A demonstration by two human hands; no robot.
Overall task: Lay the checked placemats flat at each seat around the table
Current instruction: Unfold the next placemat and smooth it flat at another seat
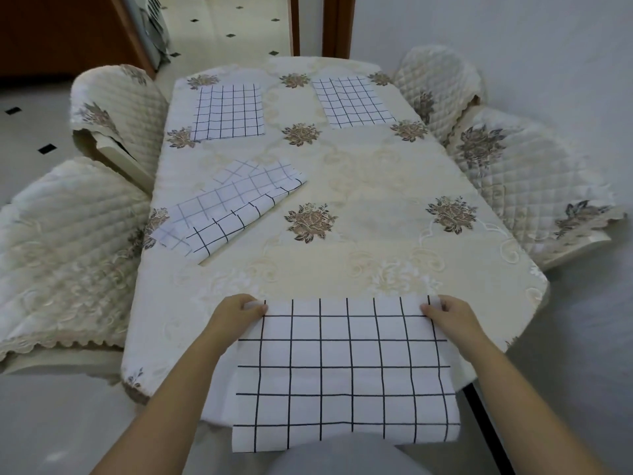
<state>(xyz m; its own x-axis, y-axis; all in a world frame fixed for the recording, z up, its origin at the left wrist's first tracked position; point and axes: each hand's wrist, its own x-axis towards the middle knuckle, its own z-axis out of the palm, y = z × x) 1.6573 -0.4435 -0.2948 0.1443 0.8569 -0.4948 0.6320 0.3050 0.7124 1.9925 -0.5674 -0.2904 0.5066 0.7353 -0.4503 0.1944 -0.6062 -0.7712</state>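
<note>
A white placemat with a black check (346,368) hangs over the near edge of the table (359,186). My left hand (236,313) pinches its far left corner and my right hand (448,315) pinches its far right corner. Its lower part drapes off the table toward me. Two checked placemats lie flat at the far end, one on the left (227,111) and one on the right (352,101). A small pile of folded checked placemats (229,207) lies askew near the table's left edge.
The table wears a cream floral cloth. Quilted cream chairs stand close around it: two on the left (116,108) (65,255), two on the right (442,84) (534,186). A doorway with tiled floor (233,25) opens beyond the far end.
</note>
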